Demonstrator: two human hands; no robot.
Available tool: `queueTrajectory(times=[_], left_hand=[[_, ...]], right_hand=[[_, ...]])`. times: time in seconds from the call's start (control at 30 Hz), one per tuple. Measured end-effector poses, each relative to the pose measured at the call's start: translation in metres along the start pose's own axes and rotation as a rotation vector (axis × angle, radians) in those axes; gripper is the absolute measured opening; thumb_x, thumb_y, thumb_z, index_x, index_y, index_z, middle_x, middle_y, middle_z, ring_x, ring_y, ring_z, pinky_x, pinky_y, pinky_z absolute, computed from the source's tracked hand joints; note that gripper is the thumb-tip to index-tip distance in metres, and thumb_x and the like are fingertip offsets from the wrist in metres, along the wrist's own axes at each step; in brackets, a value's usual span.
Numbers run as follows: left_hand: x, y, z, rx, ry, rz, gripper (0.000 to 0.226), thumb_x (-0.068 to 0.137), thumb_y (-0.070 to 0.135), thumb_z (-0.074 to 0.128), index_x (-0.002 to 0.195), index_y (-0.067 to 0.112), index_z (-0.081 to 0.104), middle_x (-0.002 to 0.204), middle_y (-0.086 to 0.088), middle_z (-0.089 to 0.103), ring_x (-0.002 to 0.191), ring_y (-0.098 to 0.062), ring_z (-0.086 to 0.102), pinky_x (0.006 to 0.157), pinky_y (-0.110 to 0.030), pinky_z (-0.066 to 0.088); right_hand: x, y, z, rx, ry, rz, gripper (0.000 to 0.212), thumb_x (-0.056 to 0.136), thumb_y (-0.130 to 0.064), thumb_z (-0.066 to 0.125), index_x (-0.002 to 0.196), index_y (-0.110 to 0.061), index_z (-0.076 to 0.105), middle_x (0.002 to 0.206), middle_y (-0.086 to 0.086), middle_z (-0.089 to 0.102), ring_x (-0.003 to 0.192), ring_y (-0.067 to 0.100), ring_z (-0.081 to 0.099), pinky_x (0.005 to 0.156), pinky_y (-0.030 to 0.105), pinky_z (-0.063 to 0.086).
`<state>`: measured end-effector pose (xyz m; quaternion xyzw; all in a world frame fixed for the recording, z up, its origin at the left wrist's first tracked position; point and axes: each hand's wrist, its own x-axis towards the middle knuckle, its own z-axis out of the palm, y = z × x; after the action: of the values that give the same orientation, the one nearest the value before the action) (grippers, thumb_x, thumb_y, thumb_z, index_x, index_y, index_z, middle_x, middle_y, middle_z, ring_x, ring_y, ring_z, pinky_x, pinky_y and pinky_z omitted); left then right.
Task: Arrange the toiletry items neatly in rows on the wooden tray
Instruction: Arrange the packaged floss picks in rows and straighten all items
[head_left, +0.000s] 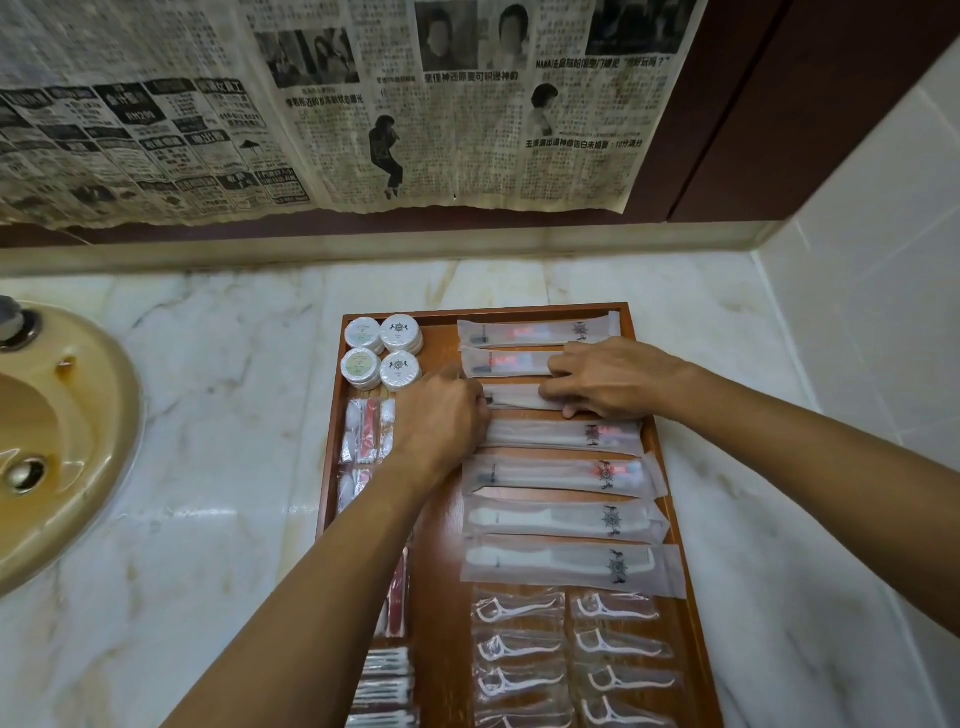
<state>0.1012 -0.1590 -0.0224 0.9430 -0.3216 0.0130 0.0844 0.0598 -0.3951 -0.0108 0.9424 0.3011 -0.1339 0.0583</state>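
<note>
Tray's (638, 332) near end beyond frame

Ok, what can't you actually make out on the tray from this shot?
Head view only:
- third long packet: contents unclear, both ends covered by left hand and right hand.
- left-column sachets: partly under the left forearm.
- floss picks: lowest row cut by the frame edge.
- soap labels: too small to read.
</note>
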Motion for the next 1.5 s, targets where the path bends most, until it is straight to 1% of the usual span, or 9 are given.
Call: queueTrajectory(times=[0.17, 0.33, 0.5, 0.7, 0.93, 1.13, 1.23, 1.37, 1.5], left_hand=[[-0.001, 0.000, -0.002, 0.001, -0.008, 0.007, 0.024, 0.087, 0.028, 0.055, 0.080, 0.014, 0.074, 0.086, -0.004, 0.065, 0.069, -0.024, 0.059, 0.051, -0.026, 0.024], [-0.001, 0.001, -0.005, 0.010, -0.025, 0.007, 0.021, 0.083, 0.025, 0.060, 0.071, 0.013, 0.072, 0.076, -0.005, 0.064, 0.062, -0.025, 0.058, 0.047, -0.023, 0.010], [-0.001, 0.001, -0.002, 0.009, -0.010, 0.001, 0.017, 0.080, 0.023, 0.062, 0.070, 0.014, 0.073, 0.072, -0.005, 0.064, 0.059, -0.026, 0.058, 0.047, -0.023, 0.014], [-0.006, 0.001, -0.003, -0.012, 0.026, 0.003, 0.012, 0.081, 0.021, 0.064, 0.085, 0.014, 0.073, 0.082, -0.006, 0.067, 0.064, -0.030, 0.061, 0.051, -0.025, 0.026], [-0.004, 0.000, -0.009, -0.087, 0.079, -0.090, 0.019, 0.087, 0.028, 0.057, 0.093, 0.017, 0.071, 0.095, -0.002, 0.067, 0.079, -0.028, 0.064, 0.055, -0.027, 0.031], [0.015, -0.005, -0.006, -0.094, 0.080, -0.136, 0.026, 0.096, 0.031, 0.050, 0.108, 0.014, 0.066, 0.108, -0.005, 0.064, 0.091, -0.031, 0.062, 0.060, -0.032, 0.033], [0.021, -0.007, -0.002, -0.069, 0.042, -0.115, 0.026, 0.097, 0.030, 0.048, 0.104, 0.014, 0.067, 0.103, -0.005, 0.062, 0.092, -0.031, 0.060, 0.058, -0.033, 0.032], [0.024, -0.009, 0.000, -0.071, 0.036, -0.087, 0.023, 0.094, 0.029, 0.053, 0.093, 0.013, 0.070, 0.091, -0.005, 0.061, 0.083, -0.032, 0.060, 0.054, -0.032, 0.032], [0.025, -0.010, 0.000, -0.075, 0.018, -0.077, 0.024, 0.095, 0.031, 0.051, 0.101, 0.019, 0.071, 0.093, -0.004, 0.062, 0.087, -0.030, 0.061, 0.057, -0.032, 0.034]], right_hand=[[-0.018, 0.009, 0.009, -0.023, 0.006, 0.017, 0.021, 0.101, -0.039, 0.038, 0.114, -0.027, 0.050, 0.102, -0.004, 0.051, 0.088, 0.015, 0.048, 0.058, 0.028, 0.037], [-0.033, 0.012, 0.013, -0.021, 0.008, 0.048, 0.025, 0.101, -0.042, 0.032, 0.114, -0.030, 0.050, 0.108, -0.006, 0.050, 0.094, 0.013, 0.047, 0.064, 0.030, 0.049], [-0.039, 0.012, 0.014, -0.014, 0.025, 0.079, 0.028, 0.100, -0.043, 0.030, 0.116, -0.030, 0.050, 0.110, -0.005, 0.050, 0.097, 0.015, 0.048, 0.066, 0.033, 0.052], [-0.037, 0.011, 0.014, 0.043, 0.066, 0.144, 0.022, 0.100, -0.036, 0.041, 0.115, -0.030, 0.055, 0.111, -0.005, 0.051, 0.101, 0.014, 0.048, 0.062, 0.027, 0.047], [-0.035, 0.005, 0.006, 0.110, 0.063, 0.199, 0.026, 0.097, -0.035, 0.046, 0.122, -0.030, 0.053, 0.115, -0.007, 0.050, 0.106, 0.011, 0.044, 0.070, 0.028, 0.049], [-0.008, 0.005, -0.018, 0.138, 0.221, 0.356, 0.030, 0.098, -0.029, 0.047, 0.125, -0.024, 0.058, 0.118, -0.001, 0.054, 0.107, 0.019, 0.049, 0.070, 0.033, 0.044], [0.022, -0.001, -0.029, 0.193, 0.252, 0.343, 0.030, 0.099, -0.026, 0.045, 0.127, -0.026, 0.057, 0.122, -0.002, 0.053, 0.112, 0.018, 0.047, 0.074, 0.034, 0.043], [0.054, -0.009, -0.031, 0.251, 0.168, 0.268, 0.033, 0.099, -0.024, 0.044, 0.131, -0.031, 0.053, 0.121, -0.005, 0.052, 0.114, 0.017, 0.044, 0.078, 0.032, 0.039], [0.067, -0.010, -0.029, 0.275, 0.128, 0.221, 0.032, 0.098, -0.027, 0.047, 0.128, -0.033, 0.056, 0.111, -0.006, 0.052, 0.104, 0.015, 0.046, 0.073, 0.028, 0.032]])
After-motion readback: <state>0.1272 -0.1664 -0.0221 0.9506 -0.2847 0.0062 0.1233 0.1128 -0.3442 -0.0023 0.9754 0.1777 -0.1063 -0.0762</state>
